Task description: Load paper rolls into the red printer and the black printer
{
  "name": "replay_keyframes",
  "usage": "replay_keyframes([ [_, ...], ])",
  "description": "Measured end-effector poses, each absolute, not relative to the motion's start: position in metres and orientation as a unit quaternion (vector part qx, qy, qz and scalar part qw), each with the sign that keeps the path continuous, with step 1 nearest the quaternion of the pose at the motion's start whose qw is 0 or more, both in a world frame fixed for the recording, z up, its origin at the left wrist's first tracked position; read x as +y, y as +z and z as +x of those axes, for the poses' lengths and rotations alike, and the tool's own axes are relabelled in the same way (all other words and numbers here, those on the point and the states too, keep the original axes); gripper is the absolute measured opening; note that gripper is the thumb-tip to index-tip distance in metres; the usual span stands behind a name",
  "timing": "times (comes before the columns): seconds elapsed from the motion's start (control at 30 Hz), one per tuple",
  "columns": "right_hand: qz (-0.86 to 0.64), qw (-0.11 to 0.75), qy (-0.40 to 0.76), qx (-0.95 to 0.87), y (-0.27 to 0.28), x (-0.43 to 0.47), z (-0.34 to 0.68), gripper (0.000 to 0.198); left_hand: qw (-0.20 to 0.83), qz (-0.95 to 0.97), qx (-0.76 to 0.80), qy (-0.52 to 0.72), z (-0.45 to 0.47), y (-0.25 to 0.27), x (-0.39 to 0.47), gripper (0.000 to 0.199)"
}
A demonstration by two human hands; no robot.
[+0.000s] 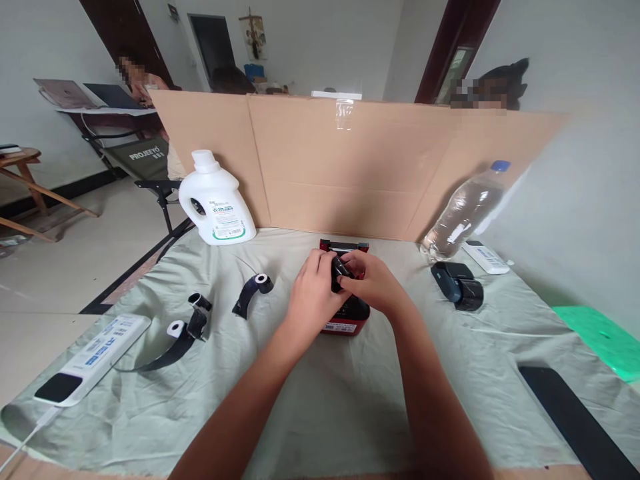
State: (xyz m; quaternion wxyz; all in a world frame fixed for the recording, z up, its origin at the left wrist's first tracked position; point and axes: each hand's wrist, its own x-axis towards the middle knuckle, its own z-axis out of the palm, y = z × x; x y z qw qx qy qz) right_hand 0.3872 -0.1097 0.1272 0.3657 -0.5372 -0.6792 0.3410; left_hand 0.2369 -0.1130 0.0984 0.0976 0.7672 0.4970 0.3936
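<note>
Both forearms reach in from bottom edge over the cloth-covered counter [350,400]. Left hand [313,293] & right hand [375,283] meet at centre, fingers closed together on a small black part [340,272] atop a red device [347,320]. Black straps [253,293] lie left, near a white detergent bottle [216,200]; power strip [93,357] at far left; clear water bottle [463,213] at right.
</note>
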Motion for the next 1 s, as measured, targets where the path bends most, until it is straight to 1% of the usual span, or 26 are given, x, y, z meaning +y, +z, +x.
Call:
replay_keyframes([
  [0.13,-0.542,0.349,0.339,-0.685,0.126,-0.109,0.387,0.022,0.093,0.751,0.515,0.403,0.242,0.092,-0.114,0.051],
  [0.23,-0.543,0.341,0.343,-0.686,0.125,-0.109,0.387,0.021,0.102,0.751,0.516,0.399,0.243,0.091,-0.113,0.058],
  [0.37,-0.562,0.326,0.329,-0.685,0.125,-0.109,0.389,0.021,0.139,0.754,0.52,0.377,0.24,0.094,-0.111,0.069],
  [0.47,-0.556,0.322,0.337,-0.688,0.127,-0.108,0.395,0.025,0.173,0.772,0.482,0.376,0.232,0.099,-0.108,0.071],
  [0.53,-0.543,0.319,0.358,-0.69,0.129,-0.108,0.4,0.031,0.204,0.791,0.443,0.37,0.225,0.103,-0.106,0.068],
  [0.67,-0.529,0.311,0.343,-0.711,0.129,-0.106,0.408,0.039,0.272,0.788,0.404,0.376,0.211,0.111,-0.101,0.039],
  [0.73,-0.528,0.3,0.33,-0.722,0.128,-0.106,0.41,0.041,0.299,0.777,0.401,0.382,0.207,0.112,-0.099,0.031],
  [0.83,-0.538,0.286,0.318,-0.726,0.127,-0.106,0.41,0.041,0.322,0.761,0.407,0.39,0.203,0.112,-0.095,0.027],
  [1.0,-0.552,0.264,0.299,-0.732,0.128,-0.106,0.406,0.038,0.336,0.748,0.416,0.392,0.202,0.106,-0.09,0.026],
])
